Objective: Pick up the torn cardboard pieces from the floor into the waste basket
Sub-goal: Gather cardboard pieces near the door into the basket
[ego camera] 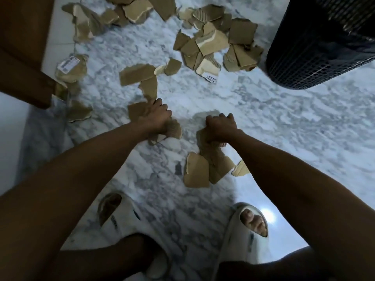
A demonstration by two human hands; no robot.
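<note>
Torn brown cardboard pieces lie scattered over the marble floor (274, 118). My left hand (157, 116) grips a bunch of cardboard pieces (172, 129) near the middle of the floor. My right hand (220, 126) grips another bunch of cardboard pieces (205, 142), which hangs down below the fist. Below it lie several loose pieces (196, 171). A larger heap of cardboard (215, 45) sits further off, just left of the black mesh waste basket (316, 57) at the upper right. More pieces (129, 11) lie along the top edge.
A brown wooden door or cabinet (22, 53) stands at the left, with pieces (71, 67), one bearing a white label, lying against it. My feet in white slippers (249, 224) are at the bottom. Bare marble stretches right of my hands toward the basket.
</note>
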